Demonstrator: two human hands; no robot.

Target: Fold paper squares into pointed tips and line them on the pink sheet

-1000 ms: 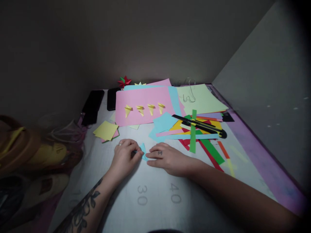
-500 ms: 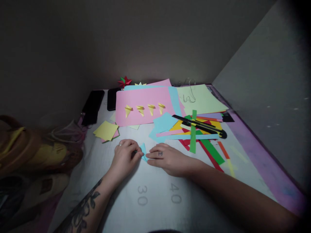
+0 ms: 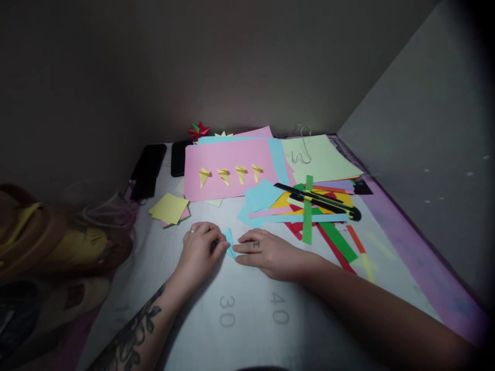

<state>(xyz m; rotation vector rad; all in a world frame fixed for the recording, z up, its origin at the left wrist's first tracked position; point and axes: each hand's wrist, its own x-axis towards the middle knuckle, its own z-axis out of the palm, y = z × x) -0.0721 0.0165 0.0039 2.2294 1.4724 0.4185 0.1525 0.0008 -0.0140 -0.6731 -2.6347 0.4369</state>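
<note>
Hands meeting over a small blue folded paper (image 3: 229, 242) lying on the tabletop (image 3: 247, 314), near its middle, just in front of the paper clutter. Left hand (image 3: 201, 250) curling closed, fingers (image 3: 221, 246) pinching the left edge of the blue piece. Right hand (image 3: 266, 252) lying flat and open, fingers (image 3: 240, 248) extended and pressing the right edge of the same piece against the surface.

Containers: a brown and yellow bag (image 3: 42, 242) sitting at the left edge; contents impossible to tell.

Writing: printed numerals "30" and "40" showing on the tabletop surface nearer the viewer; a small mark on the right middle finger, too small to read.

Surroundings: pink sheet (image 3: 232, 170) lying behind the hands, carrying four yellow folded pieces (image 3: 230, 174) in a row. Yellow square stack (image 3: 169, 207) resting to its left. Two dark phones (image 3: 160, 162) lying side by side at the far left. Black and yellow utility knife (image 3: 319, 200) resting on coloured strips (image 3: 328, 226) to the right. Pale green sheet (image 3: 320, 157) lying behind that. Red and green paper star (image 3: 198, 129) sitting against the back wall.
</note>
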